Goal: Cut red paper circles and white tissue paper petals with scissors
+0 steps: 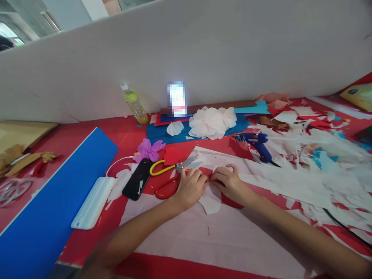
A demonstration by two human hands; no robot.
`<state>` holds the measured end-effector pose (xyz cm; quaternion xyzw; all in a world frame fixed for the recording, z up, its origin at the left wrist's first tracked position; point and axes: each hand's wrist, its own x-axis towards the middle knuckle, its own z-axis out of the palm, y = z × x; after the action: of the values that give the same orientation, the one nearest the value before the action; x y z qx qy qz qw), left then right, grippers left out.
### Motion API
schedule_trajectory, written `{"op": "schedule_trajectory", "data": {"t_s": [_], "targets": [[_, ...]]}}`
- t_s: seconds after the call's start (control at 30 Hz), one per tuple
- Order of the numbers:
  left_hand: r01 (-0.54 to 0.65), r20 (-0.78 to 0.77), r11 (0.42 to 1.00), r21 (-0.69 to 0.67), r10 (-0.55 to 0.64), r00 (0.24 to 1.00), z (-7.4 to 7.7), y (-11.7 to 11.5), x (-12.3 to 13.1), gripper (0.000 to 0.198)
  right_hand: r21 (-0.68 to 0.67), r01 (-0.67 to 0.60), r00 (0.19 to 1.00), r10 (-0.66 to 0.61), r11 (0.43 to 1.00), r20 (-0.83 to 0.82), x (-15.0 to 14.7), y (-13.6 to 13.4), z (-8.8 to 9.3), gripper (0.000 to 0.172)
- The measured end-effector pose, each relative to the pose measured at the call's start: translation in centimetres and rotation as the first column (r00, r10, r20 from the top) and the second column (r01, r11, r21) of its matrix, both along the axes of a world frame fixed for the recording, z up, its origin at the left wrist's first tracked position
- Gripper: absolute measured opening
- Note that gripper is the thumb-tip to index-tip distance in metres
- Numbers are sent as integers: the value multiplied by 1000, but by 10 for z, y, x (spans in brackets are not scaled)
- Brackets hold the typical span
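Paper piece (212,201) (thin, round-edged)

The left hand (191,187) and right hand (228,181) meet fingertip to fingertip at the top of a pale paper piece (212,201). Scissors (179,167) lie just beside the left hand, near a black phone (137,179); a blue glue gun (259,144) rests beyond the right.

Pale grey partition (232,50) behind red table (123,135); window (7,31) upper left.
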<state>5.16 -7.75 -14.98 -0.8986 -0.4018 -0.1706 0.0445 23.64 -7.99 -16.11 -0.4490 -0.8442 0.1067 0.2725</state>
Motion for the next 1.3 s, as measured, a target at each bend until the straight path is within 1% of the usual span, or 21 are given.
{"op": "schedule_trajectory", "data": {"t_s": [0.3, 0.6, 0.77, 0.87, 1.03, 1.13, 1.23, 1.3], "targets": [[-13, 5, 996, -87, 13, 1000, 3, 1, 1, 6, 12, -79, 997, 79, 997, 4, 3, 0, 4, 23], [-12, 9, 993, -117, 13, 1000, 4, 2, -1, 6, 60, -113, 993, 112, 992, 27, 4, 1, 5, 27], [5, -14, 996, -86, -6, 1000, 2, 4, -3, 6, 97, -130, 991, 126, 987, 50, 4, 3, 2, 28], [17, -14, 998, -65, -18, 1000, 1, 4, -4, 6, 83, -136, 990, 133, 987, 44, 4, 3, 1, 28], [47, 24, 998, -39, -46, 999, 5, 2, -7, 16, 40, -132, 990, 130, 990, 54, 4, 2, 5, 26], [58, 30, 998, -27, -57, 998, 7, 1, -8, 15, 29, -135, 990, 133, 990, 54, 4, 2, 7, 25], [58, 2, 998, 6, -58, 998, 6, 2, -8, 11, 34, -130, 990, 128, 991, 52, 4, 2, 6, 26], [63, -47, 998, 31, -62, 997, 5, 3, -8, 12, 36, -128, 991, 126, 991, 49, 4, 2, 4, 26]]}}
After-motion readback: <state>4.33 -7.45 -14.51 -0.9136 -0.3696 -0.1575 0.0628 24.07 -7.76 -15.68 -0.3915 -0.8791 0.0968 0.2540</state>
